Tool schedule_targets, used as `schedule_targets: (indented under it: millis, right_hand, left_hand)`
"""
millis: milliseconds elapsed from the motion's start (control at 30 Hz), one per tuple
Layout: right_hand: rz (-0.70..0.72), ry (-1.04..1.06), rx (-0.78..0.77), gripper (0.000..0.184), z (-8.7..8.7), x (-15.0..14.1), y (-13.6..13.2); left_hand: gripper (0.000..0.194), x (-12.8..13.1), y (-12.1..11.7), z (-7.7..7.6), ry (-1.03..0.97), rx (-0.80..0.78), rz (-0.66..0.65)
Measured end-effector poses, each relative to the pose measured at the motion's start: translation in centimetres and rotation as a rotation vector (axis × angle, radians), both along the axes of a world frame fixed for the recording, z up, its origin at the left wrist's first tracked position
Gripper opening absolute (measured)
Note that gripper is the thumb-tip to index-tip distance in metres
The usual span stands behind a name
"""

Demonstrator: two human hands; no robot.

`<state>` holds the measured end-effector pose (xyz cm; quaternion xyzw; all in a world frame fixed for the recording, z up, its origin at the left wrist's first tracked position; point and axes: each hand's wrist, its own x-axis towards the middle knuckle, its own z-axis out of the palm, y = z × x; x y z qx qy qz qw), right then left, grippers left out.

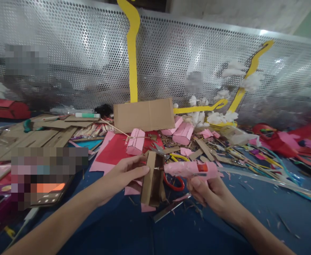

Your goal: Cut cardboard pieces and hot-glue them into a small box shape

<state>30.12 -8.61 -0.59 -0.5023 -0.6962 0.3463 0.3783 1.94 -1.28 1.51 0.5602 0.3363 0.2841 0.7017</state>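
Observation:
My left hand [126, 173] grips a small open cardboard box [148, 177] by its left side, thumb on the near face. My right hand [207, 193] is wrapped round the handle of a pink glue gun [188, 169], with a clear glue stick [240, 173] trailing from its back. The gun's nozzle points left, at the box's open inner side. Whether the tip touches the cardboard I cannot tell. Red-handled scissors [180, 186] lie behind the gun. Below them rests a metal blade-like strip [171, 208].
A larger cardboard box [144, 115] with a tall yellow paper strip [133, 63] stands by the perforated metal panel [91, 53]. Folded pink paper boxes [183, 132], red paper [116, 147], cardboard sheets [35, 140] and cotton tufts [198, 117] crowd the blue table [112, 230]. A phone [49, 194] lies left.

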Motion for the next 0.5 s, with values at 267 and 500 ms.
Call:
schedule_targets:
  millis: [267, 500]
  right_hand:
    - [0.047, 0.021, -0.014, 0.054, -0.08, -0.04, 0.08]
    - [0.046, 0.059, -0.032, 0.052, -0.34, -0.17, -0.19]
  left_hand:
    - [0.053, -0.13, -0.11, 0.24, 0.003, -0.004, 0.017]
    - [0.056, -0.15, -0.13, 0.30, -0.009, 0.000, 0.014]
